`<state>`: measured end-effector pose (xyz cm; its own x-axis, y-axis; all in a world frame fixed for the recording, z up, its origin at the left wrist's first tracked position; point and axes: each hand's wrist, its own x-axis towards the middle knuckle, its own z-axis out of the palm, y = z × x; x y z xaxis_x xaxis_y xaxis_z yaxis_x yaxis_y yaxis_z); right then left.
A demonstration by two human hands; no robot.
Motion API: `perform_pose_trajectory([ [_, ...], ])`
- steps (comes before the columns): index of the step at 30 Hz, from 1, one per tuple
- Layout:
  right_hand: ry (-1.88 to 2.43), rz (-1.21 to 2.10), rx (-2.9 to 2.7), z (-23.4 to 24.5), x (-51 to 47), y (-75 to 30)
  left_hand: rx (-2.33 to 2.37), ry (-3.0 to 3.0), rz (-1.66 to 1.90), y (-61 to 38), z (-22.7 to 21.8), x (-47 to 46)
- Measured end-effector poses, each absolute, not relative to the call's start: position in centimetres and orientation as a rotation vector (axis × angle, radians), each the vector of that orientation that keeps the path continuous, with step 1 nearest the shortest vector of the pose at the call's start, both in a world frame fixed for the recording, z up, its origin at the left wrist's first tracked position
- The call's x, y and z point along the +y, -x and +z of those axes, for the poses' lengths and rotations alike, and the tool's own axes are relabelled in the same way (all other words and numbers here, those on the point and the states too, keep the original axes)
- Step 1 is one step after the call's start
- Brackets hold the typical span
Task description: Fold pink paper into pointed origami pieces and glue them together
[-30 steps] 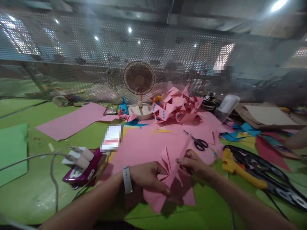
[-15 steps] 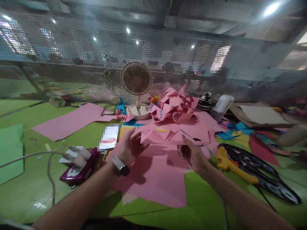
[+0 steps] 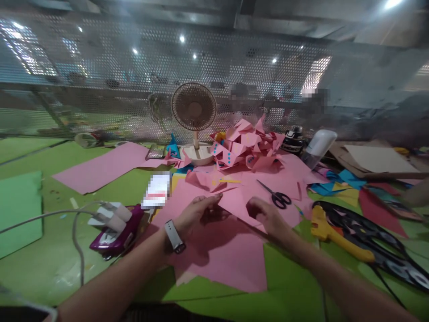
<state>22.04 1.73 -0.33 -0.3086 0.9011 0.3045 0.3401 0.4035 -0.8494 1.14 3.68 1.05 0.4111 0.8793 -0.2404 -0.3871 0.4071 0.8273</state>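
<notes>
A pink paper sheet point(image 3: 236, 203) is held tilted between my two hands, its near edge slanting down to the right. My left hand point(image 3: 201, 212), with a grey-strapped watch on the wrist, pinches that sheet near its left corner. On the right side of it, my right hand point(image 3: 268, 215) is closed with curled fingers at the paper; its fingertips are partly hidden. Beneath both hands lies a larger pink sheet point(image 3: 231, 259), overlapping other paper. Black-handled scissors point(image 3: 280, 200) rest on pink paper just beyond my right hand.
A pile of folded pink paper pieces point(image 3: 248, 145) stands at the back beside a small fan point(image 3: 194, 107). On the left are a phone point(image 3: 157, 190) and a purple power strip point(image 3: 115, 235) with cables. A yellow-handled glue gun point(image 3: 338, 237) lies right, near a white-capped bottle point(image 3: 320, 145).
The held paper has tilted and its right side has dropped, uncovering the scissors. My left hand has moved right and closed at the paper's corner. The view has shifted slightly.
</notes>
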Motion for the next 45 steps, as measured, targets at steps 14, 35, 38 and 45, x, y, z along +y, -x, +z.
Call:
perform_pose_trajectory([
  [14,0.605,-0.347,-2.429,0.6,0.7,-22.4,0.662,-0.817,0.731,-1.5,0.6,2.9],
  [35,0.917,0.596,-2.06,-1.0,1.6,-21.4,0.582,-0.879,0.809,-2.1,-0.7,2.4],
  [38,0.96,0.589,-2.026,-1.2,1.7,-21.3,0.597,-0.834,0.849,-2.4,-0.4,2.1],
  [45,1.03,0.499,-2.018,-0.9,1.6,-20.9,0.592,-0.817,0.979,-3.0,0.2,1.5],
])
